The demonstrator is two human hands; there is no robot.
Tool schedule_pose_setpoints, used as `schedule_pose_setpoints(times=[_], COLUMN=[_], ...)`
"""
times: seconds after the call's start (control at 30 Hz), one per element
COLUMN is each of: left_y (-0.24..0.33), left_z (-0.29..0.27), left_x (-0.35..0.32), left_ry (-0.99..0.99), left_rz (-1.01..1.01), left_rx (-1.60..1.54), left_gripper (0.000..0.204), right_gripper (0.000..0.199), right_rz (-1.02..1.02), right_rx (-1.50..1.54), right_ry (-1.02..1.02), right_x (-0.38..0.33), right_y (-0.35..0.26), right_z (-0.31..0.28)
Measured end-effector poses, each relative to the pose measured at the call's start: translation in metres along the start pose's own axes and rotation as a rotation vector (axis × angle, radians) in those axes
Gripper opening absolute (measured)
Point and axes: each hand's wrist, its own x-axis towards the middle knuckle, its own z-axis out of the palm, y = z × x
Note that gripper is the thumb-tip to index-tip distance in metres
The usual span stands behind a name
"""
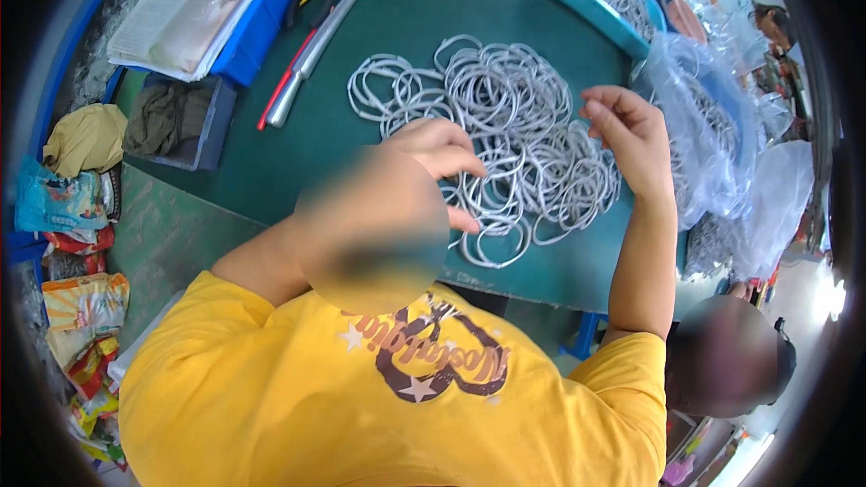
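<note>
A loose heap of silver-grey rings (505, 90), like thin bangles, lies on the green tabletop (388, 18). My left hand (442, 158) reaches over the heap's near left side, its fingers and thumb apart around some rings. A blurred patch covers the wrist and part of that hand; I see no ring gripped in it. My right hand (636, 131) is raised just right of the heap. Its fingers are loosely bent, thumb near the index finger, and no ring shows in them.
Left of the heap lie a long metal tool (307, 63) and a red stick (280, 90). A grey bin with dark cloth (203, 140) and a blue tray with papers (248, 36) stand farther left. A turquoise basket (586, 4) and clear plastic bags (713, 135) line the right.
</note>
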Motion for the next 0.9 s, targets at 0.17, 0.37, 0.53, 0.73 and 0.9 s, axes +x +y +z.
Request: schedule_pose_setpoints(times=[0.17, 0.37, 0.53, 0.73, 0.9], left_y=[0.002, -0.010, -0.008, 0.002, 0.010], left_z=[0.012, 0.016, 0.016, 0.014, 0.014], left_x=[-0.003, 0.000, 0.001, 0.002, 0.014], left_ry=[-0.097, 0.063, 0.119, 0.138, 0.194], left_rz=[0.008, -0.067, -0.093, -0.176, -0.223], left_rx=[0.261, 0.197, 0.102, 0.008, -0.209], left_gripper=[0.030, 0.012, 0.011, 0.032, 0.035], right_gripper=[0.019, 0.014, 0.009, 0.009, 0.007], right_rz=[-0.343, -0.461, -0.074, -0.059, -0.119], right_rx=[-0.471, -0.461, 0.233, 0.509, 0.822], right_ry=[-0.055, 0.038, 0.049, 0.075, -0.015], right_x=[-0.046, -0.052, -0.052, -0.046, -0.045], right_y=[0.000, 0.017, 0.008, -0.017, -0.006], right_z=[0.034, 0.041, 0.034, 0.040, 0.055])
